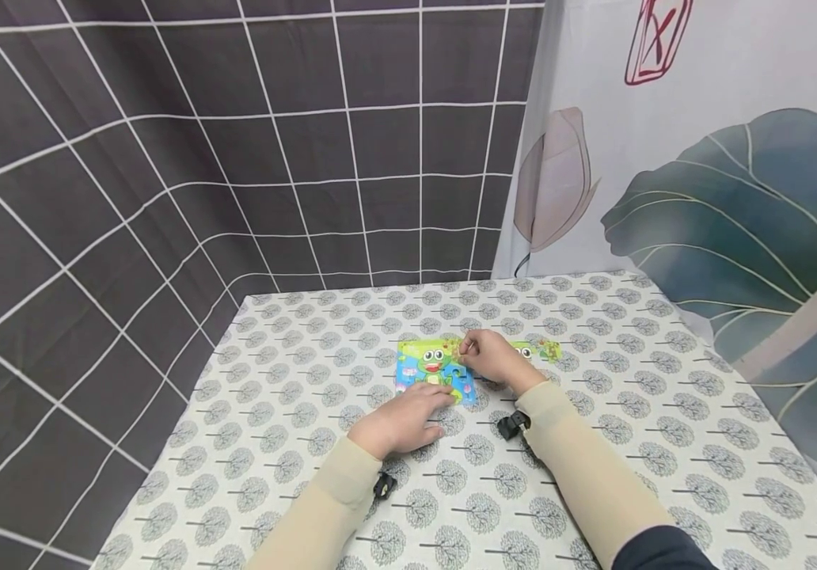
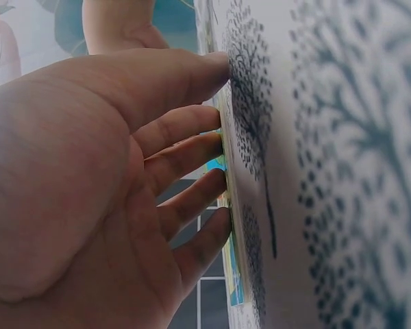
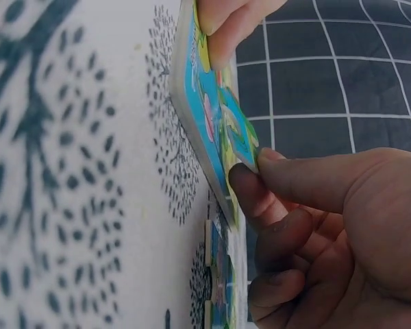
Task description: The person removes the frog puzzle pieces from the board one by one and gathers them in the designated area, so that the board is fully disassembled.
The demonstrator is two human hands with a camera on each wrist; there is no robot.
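Observation:
A frog jigsaw puzzle point(image 1: 414, 353) in green and blue lies flat on the patterned cloth. My left hand point(image 1: 403, 418) rests its fingertips on the puzzle's near edge, fingers spread and nearly straight. Over the puzzle's right side, my right hand point(image 1: 492, 358) pinches a small puzzle piece point(image 3: 241, 133) between thumb and index finger. That piece is tilted up against the puzzle's surface in the right wrist view. A dark piece-shaped spot shows in the puzzle's lower right in the head view.
Right of the puzzle, partly behind my right hand, lies another frog picture point(image 1: 547, 351). A tree-print cloth point(image 1: 294, 475) covers the table. Dark grid-patterned curtain point(image 1: 380, 142) stands behind and at left, a leaf-printed white one point(image 1: 722, 206) at right.

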